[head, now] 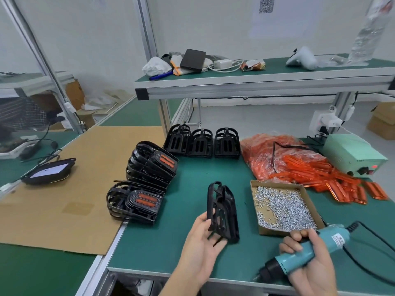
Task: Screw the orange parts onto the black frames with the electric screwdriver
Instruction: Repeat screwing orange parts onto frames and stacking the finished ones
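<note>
My left hand (198, 248) holds a black frame (223, 212) upright by its lower end, just above the green table. Fingers of my right hand (310, 259) curl round the teal electric screwdriver (303, 253), whose black nose points down-left near the table's front edge. A cardboard tray of silver screws (284, 205) lies just right of the frame. Loose orange parts (333, 178) spill from an orange bag (275, 154) at the right. Three bare black frames (202, 143) stand in a row at the back. Frames with orange parts fitted (147, 178) are stacked at the left.
A pale green power box (352, 154) with a lit switch sits at the far right, its cable running to the screwdriver. A cardboard sheet (64, 189) covers the left table, with a dark tablet-like device (49, 170) on it. An upper shelf (256, 82) holds assorted items.
</note>
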A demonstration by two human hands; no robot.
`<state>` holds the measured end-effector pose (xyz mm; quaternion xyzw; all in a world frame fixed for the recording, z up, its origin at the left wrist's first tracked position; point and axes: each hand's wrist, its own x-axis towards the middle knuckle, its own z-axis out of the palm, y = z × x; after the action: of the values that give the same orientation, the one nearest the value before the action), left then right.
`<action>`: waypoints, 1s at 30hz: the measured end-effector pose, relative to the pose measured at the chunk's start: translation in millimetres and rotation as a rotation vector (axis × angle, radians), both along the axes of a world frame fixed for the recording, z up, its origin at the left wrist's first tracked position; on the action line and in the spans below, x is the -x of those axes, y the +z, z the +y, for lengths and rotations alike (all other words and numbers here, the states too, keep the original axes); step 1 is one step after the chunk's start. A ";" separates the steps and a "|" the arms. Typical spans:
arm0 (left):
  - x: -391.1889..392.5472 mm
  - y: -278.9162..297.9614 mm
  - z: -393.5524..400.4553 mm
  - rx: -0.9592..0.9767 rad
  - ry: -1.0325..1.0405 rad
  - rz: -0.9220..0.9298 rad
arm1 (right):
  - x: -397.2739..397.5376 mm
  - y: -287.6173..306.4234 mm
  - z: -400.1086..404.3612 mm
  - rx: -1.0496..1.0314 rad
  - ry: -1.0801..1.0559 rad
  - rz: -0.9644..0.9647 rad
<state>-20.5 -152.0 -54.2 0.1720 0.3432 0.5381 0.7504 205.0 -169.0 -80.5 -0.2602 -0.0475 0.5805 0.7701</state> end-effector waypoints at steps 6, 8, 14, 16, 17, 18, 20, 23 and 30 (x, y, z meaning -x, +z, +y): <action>5.1 -9.8 7.9 0.136 0.116 0.307 | 1.7 2.3 -5.6 0.022 0.010 0.049; 7.3 -10.1 10.4 0.114 0.099 0.596 | 0.6 3.1 -6.8 0.024 0.015 0.060; 18.7 -10.3 18.1 -0.150 0.027 1.447 | 0.6 4.1 -7.5 0.026 0.014 0.057; 18.8 -6.2 18.3 -0.181 -0.018 1.637 | 0.5 4.3 -7.7 0.030 0.009 0.056; 18.0 -4.6 18.0 -0.193 -0.032 1.693 | 0.5 4.6 -7.8 0.031 0.009 0.054; 16.7 -3.6 17.9 -0.207 -0.043 1.733 | 0.4 4.6 -7.9 0.032 0.009 0.052; 14.5 -2.4 17.9 -0.229 -0.068 1.804 | 0.6 4.4 -7.6 0.034 0.007 0.049; 12.0 -1.8 18.1 -0.257 -0.096 1.900 | 1.1 4.4 -7.5 0.034 0.007 0.048; 13.3 -4.6 18.4 -0.272 -0.136 1.942 | -0.4 5.3 -7.3 0.026 0.028 0.050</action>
<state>-33.8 -133.6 -58.9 0.6440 0.7353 0.1533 0.1451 205.4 -176.3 -75.2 -0.2548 -0.0245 0.5980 0.7595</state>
